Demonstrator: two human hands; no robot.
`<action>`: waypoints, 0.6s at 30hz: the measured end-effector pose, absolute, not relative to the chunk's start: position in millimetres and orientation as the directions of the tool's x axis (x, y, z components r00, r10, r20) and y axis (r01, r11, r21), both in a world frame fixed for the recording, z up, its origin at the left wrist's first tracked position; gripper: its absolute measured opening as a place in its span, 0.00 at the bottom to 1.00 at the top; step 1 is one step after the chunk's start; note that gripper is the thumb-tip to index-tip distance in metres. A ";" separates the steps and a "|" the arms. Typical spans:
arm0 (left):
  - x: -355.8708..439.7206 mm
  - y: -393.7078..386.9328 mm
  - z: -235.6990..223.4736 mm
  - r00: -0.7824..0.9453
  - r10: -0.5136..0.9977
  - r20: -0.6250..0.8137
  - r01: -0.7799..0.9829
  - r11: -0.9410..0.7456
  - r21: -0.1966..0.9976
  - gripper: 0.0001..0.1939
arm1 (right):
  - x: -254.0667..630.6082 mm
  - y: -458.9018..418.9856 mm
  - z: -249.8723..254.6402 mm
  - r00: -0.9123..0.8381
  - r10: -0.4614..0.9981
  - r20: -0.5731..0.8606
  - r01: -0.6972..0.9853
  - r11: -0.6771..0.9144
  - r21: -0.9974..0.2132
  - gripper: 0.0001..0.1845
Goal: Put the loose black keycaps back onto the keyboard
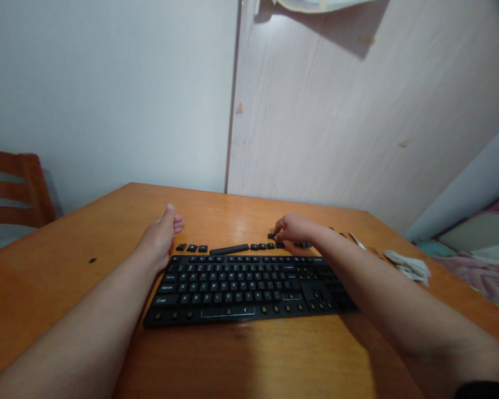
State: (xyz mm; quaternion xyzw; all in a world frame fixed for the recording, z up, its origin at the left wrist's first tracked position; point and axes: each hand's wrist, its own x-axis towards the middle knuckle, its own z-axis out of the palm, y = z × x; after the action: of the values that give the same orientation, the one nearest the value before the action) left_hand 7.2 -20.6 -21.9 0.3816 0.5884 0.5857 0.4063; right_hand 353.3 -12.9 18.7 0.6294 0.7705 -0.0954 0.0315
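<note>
A black keyboard (pixel 233 285) lies on the table, with bare key posts showing along its bottom row and in the block at its right. Behind it stands a row of loose black keycaps (pixel 192 248), among them a long space bar (pixel 229 249). My left hand (pixel 160 235) rests beside the keyboard's far left corner, fingers apart and holding nothing. Over the right part of the row, the fingers of my right hand (pixel 293 227) pinch a small black keycap (pixel 271 236). My right forearm covers part of the keyboard's right end and of the row.
The wooden table (pixel 307 354) meets a wall at the back. Right of my forearm lie a crumpled whitish cloth (pixel 408 267) and a thin white tool (pixel 356 240). A small dark piece (pixel 92 260) lies far left. A wooden chair (pixel 16 188) stands beyond the left edge.
</note>
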 end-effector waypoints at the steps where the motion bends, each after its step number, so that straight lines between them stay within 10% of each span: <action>1: 7.0 -20.2 -22.4 -0.379 0.925 -0.029 -0.029 0.019 0.999 0.28 | 352.9 -13.4 18.6 -0.204 0.964 -0.170 0.976 0.187 -0.109 0.14; 18: 6.5 -16.4 -24.8 -0.381 0.925 -0.009 -0.003 0.009 1.000 0.29 | 350.9 -111.4 62.9 -0.338 0.941 -0.022 0.935 0.333 -0.125 0.14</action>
State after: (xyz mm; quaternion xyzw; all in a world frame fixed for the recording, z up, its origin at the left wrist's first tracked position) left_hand 6.5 -16.4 -24.8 0.3908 0.5894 0.5857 0.3961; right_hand 350.9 -111.4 62.9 0.5748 0.8159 -0.0574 -0.0270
